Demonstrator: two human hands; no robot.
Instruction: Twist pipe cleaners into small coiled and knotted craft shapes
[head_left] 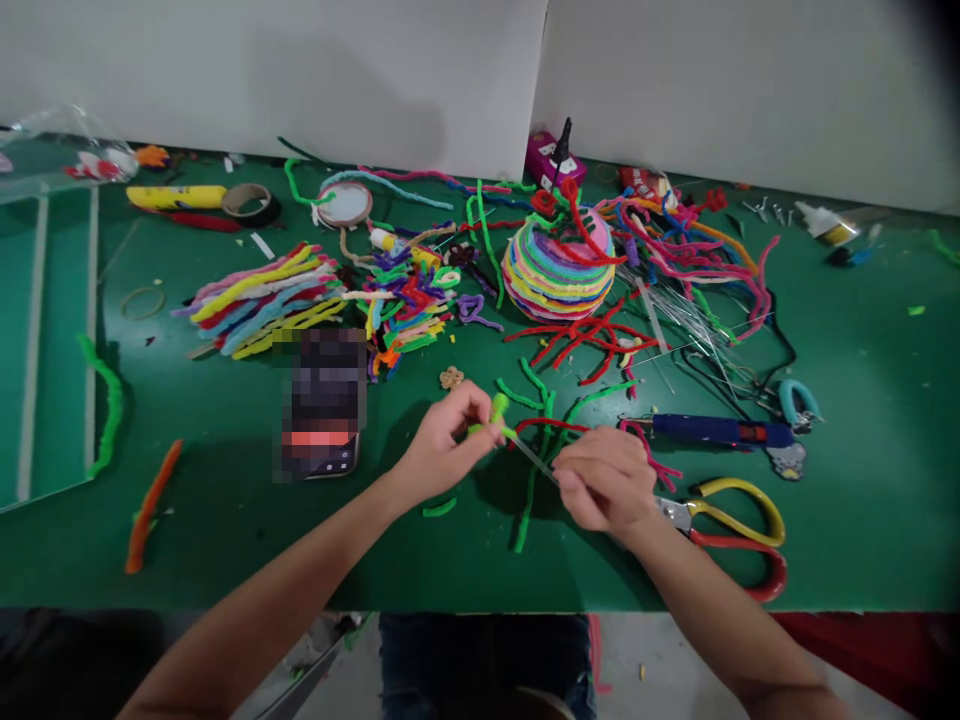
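Observation:
My left hand (459, 432) pinches a short light-green pipe cleaner (499, 404) that is bent or looped near the fingertips. From it a thin, pale, see-through-looking stick (534, 459) slants down to my right hand (606, 482), whose fingers are closed around its other end. Whether the stick is joined to the green piece I cannot tell. Beneath and behind the hands lie several green pipe cleaners (531, 500), with a red one (551, 424) among them. Scissors (739, 540) with a yellow and a red handle rest beside my right wrist.
A blurred phone (322, 400) lies left of my hands. Behind are bundled pipe cleaners (262, 300), a striped colourful ball (559, 270) and thin wires (697, 325). A blue glue gun (720, 430) lies right, its cable behind. A clear sheet (45, 350) covers the left edge.

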